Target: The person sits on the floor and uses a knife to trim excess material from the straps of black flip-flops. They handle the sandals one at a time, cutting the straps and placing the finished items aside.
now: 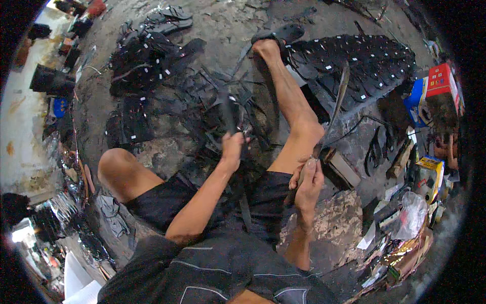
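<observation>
My left hand [233, 150] is closed on a black rubber strip [228, 112], which rises blurred above the fist in the middle of the view. Its other end seems to hang toward my lap, dark against dark cloth. In my right hand [308, 183], beside my right knee, is a long knife [338, 99], its narrow blade pointing up and away from me. Beyond my left hand a tangle of black straps [200, 93] lies on the floor between my legs. The two hands are apart, and the blade does not touch the strip.
Many black pieces with small white marks [354, 63] are laid out at the far right. Another dark heap [139, 63] lies far left. A red and blue box [430, 96], a yellow box [429, 177] and a clear plastic bag [411, 215] stand along the right side.
</observation>
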A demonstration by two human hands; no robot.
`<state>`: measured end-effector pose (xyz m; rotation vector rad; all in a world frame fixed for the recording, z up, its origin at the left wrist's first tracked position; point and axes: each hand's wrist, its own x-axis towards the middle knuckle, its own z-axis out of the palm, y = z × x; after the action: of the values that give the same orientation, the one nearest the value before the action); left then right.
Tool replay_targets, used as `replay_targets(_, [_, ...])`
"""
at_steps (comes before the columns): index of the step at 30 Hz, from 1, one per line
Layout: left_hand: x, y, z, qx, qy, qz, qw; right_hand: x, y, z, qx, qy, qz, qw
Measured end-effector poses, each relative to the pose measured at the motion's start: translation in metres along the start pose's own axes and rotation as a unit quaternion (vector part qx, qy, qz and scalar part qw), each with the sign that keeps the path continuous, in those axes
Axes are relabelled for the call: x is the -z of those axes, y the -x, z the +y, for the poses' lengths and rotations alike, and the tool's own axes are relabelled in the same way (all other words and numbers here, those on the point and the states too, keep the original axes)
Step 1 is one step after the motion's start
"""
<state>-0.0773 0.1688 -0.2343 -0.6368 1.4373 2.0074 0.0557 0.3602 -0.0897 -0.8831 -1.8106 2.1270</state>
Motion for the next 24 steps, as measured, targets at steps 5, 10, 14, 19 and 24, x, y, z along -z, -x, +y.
replay_targets(5, [-0.014, 0.149, 0.101, -0.108, 0.104, -0.085, 0.985, -0.026, 0.014, 0.014, -0.019, -0.012, -0.065, 0.998])
replay_targets(10, [0.002, 0.213, 0.132, -0.165, 0.136, -0.049, 0.976, -0.053, 0.033, 0.003, -0.026, -0.023, -0.139, 0.99])
replay_targets(14, [0.022, 0.229, 0.135, -0.206, 0.011, 0.046, 0.977, -0.057, 0.067, -0.022, 0.117, 0.118, -0.247, 0.955])
replay_targets(19, [0.043, 0.226, 0.106, -0.241, -0.044, 0.226, 0.943, -0.045, 0.1, -0.013, 0.085, 0.241, -0.347, 0.903])
replay_targets(24, [0.036, 0.226, 0.117, -0.171, -0.002, 0.23, 0.958, -0.026, 0.109, -0.016, 0.023, 0.319, -0.39, 0.863])
